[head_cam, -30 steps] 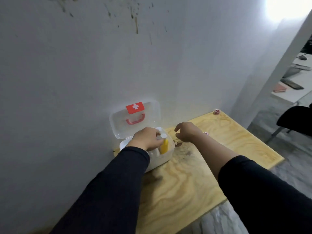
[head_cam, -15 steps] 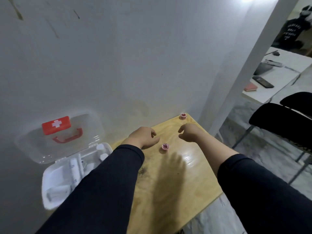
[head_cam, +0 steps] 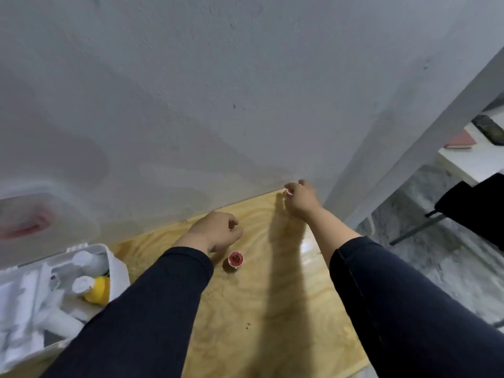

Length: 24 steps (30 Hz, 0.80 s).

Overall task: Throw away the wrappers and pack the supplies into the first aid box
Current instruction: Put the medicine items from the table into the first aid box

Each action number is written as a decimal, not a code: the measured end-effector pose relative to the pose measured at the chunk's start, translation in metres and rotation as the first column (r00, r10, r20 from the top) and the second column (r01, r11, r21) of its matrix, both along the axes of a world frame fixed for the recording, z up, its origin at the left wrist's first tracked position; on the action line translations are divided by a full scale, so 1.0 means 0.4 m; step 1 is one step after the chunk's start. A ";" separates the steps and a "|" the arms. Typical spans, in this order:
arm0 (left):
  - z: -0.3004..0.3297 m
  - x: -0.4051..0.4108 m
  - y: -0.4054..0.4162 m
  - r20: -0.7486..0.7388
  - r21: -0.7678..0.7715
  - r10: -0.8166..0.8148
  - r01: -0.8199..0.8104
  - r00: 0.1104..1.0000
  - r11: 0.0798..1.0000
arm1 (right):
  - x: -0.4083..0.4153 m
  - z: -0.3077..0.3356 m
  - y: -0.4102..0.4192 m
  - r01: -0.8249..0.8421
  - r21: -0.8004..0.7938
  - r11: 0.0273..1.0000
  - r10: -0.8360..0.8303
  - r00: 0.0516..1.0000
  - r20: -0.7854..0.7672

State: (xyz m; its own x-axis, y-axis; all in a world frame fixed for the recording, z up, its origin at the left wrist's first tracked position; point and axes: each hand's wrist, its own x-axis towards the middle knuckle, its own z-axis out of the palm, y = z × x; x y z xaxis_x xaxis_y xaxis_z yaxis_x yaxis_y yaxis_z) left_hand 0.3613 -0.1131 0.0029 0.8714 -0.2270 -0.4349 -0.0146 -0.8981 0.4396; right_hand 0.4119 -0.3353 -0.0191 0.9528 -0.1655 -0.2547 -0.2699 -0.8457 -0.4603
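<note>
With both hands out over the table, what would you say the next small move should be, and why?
Probably lift the small red roll that the right hand is pinching at the far corner and carry it to the open first aid box; a second red roll lies beside the left hand.

The first aid box (head_cam: 54, 290) at eight o'clock is cut by the left edge, its lid (head_cam: 41, 219) motion-blurred, its contents smeared beyond naming.

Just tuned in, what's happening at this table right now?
A person is packing a first aid box, open at the left with bottles already inside. The right hand is closing on a small red roll at the table's far corner. The left hand hovers, loosely curled, beside a second red roll.
</note>
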 end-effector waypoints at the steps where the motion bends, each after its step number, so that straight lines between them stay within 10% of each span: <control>1: -0.005 0.000 0.001 -0.001 0.002 0.007 -0.007 1.000 1.000 | 0.003 -0.017 -0.004 -0.022 -0.005 1.000 0.022 1.000 -0.007; 24: 0.058 -0.161 0.087 -0.025 0.058 0.065 -0.064 0.998 0.996 | -0.286 0.018 0.263 -0.482 0.044 0.875 0.474 0.872 0.120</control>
State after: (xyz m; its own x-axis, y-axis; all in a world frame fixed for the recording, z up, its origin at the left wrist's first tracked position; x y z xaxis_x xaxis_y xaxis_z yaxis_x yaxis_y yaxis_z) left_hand 0.2970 -0.0784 0.0263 0.8714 -0.1449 -0.4687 0.0552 -0.9204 0.3871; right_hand 0.2976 -0.2301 -0.0119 0.9321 0.3318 -0.1455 0.2110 -0.8237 -0.5263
